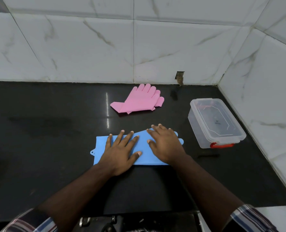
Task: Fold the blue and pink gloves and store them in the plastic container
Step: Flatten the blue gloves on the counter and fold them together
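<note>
1. The blue gloves lie flat on the black desk, near its front edge, with the cuff end to the left and the finger end to the right.
2. A small tab with a hole sticks out at the cuff's lower left corner.
3. The left hand rests palm down on the cuff half of the blue gloves, fingers spread and straight; it grips nothing, only presses flat.
4. The right hand lies palm down on the finger half, fingers also spread and extended, holding nothing; a couple of blue fingertips peek out from under it on the right.
5. Both hands sit close together, the thumbs near each other over the middle of the blue gloves.
6. The pink gloves lie farther back on the desk, near the tiled wall, stacked one over the other with fingers pointing away and to the right; their cuffs look folded to a point on the left.
7. The plastic container stands to the right of both pairs, near the side wall, apart from the gloves. It is clear, with a red latch on its near end, and its clear lid appears to be on.
8. Plaid sleeves show at the bottom corners.
</note>
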Motion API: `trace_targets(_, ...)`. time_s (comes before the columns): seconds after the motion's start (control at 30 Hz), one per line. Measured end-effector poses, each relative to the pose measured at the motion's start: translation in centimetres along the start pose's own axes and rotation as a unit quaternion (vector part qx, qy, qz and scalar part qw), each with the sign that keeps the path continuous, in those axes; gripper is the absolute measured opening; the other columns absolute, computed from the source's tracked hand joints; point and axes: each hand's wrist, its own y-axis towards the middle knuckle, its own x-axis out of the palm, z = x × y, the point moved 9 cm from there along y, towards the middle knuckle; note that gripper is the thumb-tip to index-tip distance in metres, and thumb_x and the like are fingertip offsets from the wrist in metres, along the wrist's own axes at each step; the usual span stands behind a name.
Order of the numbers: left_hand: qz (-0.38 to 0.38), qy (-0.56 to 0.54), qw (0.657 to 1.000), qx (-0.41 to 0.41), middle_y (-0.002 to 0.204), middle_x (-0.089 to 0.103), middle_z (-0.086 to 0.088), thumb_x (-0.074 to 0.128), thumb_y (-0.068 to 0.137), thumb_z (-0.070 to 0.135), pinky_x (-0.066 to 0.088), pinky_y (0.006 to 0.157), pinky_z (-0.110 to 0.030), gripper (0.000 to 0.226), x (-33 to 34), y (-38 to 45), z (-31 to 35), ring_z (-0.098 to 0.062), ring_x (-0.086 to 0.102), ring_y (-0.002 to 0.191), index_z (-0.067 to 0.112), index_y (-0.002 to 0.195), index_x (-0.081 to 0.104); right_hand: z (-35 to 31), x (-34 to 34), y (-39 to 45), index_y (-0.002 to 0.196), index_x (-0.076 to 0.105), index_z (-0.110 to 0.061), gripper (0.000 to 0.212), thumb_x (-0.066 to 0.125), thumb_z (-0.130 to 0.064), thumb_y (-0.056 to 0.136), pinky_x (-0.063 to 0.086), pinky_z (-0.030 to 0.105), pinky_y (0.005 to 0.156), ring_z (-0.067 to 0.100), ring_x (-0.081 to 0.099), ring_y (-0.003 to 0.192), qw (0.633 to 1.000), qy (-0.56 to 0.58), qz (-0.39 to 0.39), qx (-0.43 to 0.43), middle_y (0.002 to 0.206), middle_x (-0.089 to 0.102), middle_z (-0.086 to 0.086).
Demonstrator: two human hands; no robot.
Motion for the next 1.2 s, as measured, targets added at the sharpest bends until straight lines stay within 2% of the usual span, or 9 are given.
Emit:
trace_targets(0.17,-0.014,-0.012,1.0,-0.006,0.168,-0.006,0.012,0.004,0.091,0.073,-0.009,0.123,-0.052,0.076,1.0,-0.5,-1.7,-0.014,-0.013,0.154,0.038,0.158,-0.001,0.5,3.5,-0.8,0.156,0.014,-0.028,0.061,0.02,-0.054,0.101,0.003,0.048,0.121,0.022,0.001,0.152,0.995,-0.061,-0.069,0.028,0.166,0.006,-0.001)
trace_targets(0.5,-0.044,0.01,0.999,-0.006,0.166,-0.015,0.012,0.006,0.095,0.07,-0.01,0.123,-0.049,0.071,1.3,-0.7,-2.0,-0.013,-0.019,0.152,0.039,0.157,-0.011,0.7,4.4,-1.4,0.156,0.004,-0.029,0.064,0.013,-0.058,0.1,-0.006,0.045,0.119,0.021,-0.004,0.152,0.995,-0.076,-0.063,0.031,0.166,0.0,-0.002)
trace_targets(0.63,-0.007,-0.056,0.998,-0.008,0.168,0.007,0.008,0.019,0.101,0.059,0.001,0.125,-0.044,0.066,-0.3,-0.7,-2.7,-0.019,-0.002,0.155,0.031,0.16,0.008,0.8,3.6,-0.9,0.157,0.006,-0.03,0.062,0.021,-0.053,0.101,0.0,0.048,0.121,0.02,-0.002,0.152,0.992,-0.051,-0.102,0.05,0.166,0.001,-0.002)
trace_targets(0.73,0.076,-0.065,0.995,-0.027,0.153,0.047,-0.004,0.026,0.096,0.044,0.03,0.118,-0.047,0.063,-3.2,-0.6,-5.2,-0.032,0.035,0.145,0.017,0.15,0.042,-0.3,0.5,-0.1,0.155,0.021,-0.025,0.06,0.043,-0.034,0.1,0.01,0.043,0.121,0.019,0.011,0.151,0.993,0.076,-0.032,0.085,0.163,0.02,0.0)
trace_targets(0.8,0.115,-0.073,0.988,-0.067,0.142,0.058,-0.008,0.035,0.095,0.032,0.039,0.112,-0.047,0.054,-4.5,-0.7,-7.7,-0.038,0.046,0.134,0.013,0.142,0.053,-1.8,-1.2,0.1,0.151,0.033,-0.022,0.056,0.051,-0.022,0.098,0.015,0.03,0.119,0.016,0.024,0.148,0.969,0.217,0.045,0.106,0.158,0.033,-0.002)
trace_targets(0.9,0.056,-0.083,0.981,-0.166,0.136,0.057,-0.004,0.042,0.101,0.027,0.042,0.105,-0.047,0.04,-5.1,-1.2,-10.4,-0.034,0.043,0.129,0.019,0.138,0.056,-4.8,-0.9,0.5,0.146,0.043,-0.025,0.05,0.054,-0.021,0.098,0.032,0.022,0.111,0.007,0.048,0.124,0.917,0.367,0.078,0.138,0.149,0.045,-0.01)
trace_targets(0.97,-0.007,-0.095,0.975,-0.2,0.127,0.057,-0.002,0.04,0.098,0.038,0.042,0.103,-0.047,0.039,-4.6,-1.3,-11.7,-0.032,0.044,0.125,0.025,0.128,0.061,-6.6,0.7,1.0,0.145,0.045,-0.026,0.049,0.054,-0.021,0.097,0.034,0.017,0.102,0.004,0.051,0.124,0.881,0.44,0.08,0.155,0.146,0.048,-0.011)
trace_targets(1.07,-0.028,-0.134,0.972,-0.189,0.112,0.064,-0.001,0.03,0.082,0.053,0.045,0.099,-0.044,0.054,-4.2,-0.5,-13.0,-0.029,0.054,0.115,0.027,0.108,0.069,-8.4,2.9,2.0,0.144,0.046,-0.026,0.051,0.053,-0.018,0.094,0.036,0.027,0.111,0.006,0.044,0.136,0.845,0.504,0.083,0.159,0.147,0.049,-0.009)
trace_targets(1.2,-0.018,-0.165,0.973,-0.161,0.105,0.069,-0.005,0.058,0.094,0.026,0.046,0.087,-0.031,0.018,-5.1,0.4,-12.8,-0.023,0.06,0.105,0.015,0.096,0.073,-8.8,4.4,2.3,0.144,0.045,-0.025,0.052,0.05,-0.015,0.093,0.034,0.035,0.116,0.001,0.044,0.134,0.827,0.529,0.095,0.167,0.146,0.049,-0.012)
